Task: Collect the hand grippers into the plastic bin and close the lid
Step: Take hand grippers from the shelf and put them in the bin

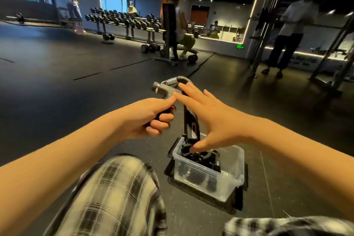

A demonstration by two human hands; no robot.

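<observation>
Holding a hand gripper [165, 90] above the bin [201, 175]: left hand [145, 119] curled round one handle, right hand [216, 120] fingers spread against the other. Other grippers [203, 159] already lie inside; closing remains.

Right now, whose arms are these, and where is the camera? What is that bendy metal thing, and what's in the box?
There is no machine here. The camera sits on a person's head and looks down, so the two arms are that person's own. This is the only view.

The left hand grips one black handle of a hand gripper, a squeezing tool for making fingers strong, with a shiny spring on top. The right hand is open, and its straight fingers touch the gripper's grey top.

Below, on the dark gym floor, stands a clear plastic bin with more black grippers inside. It has no lid on. Far behind are a dumbbell rack and other people.
</observation>
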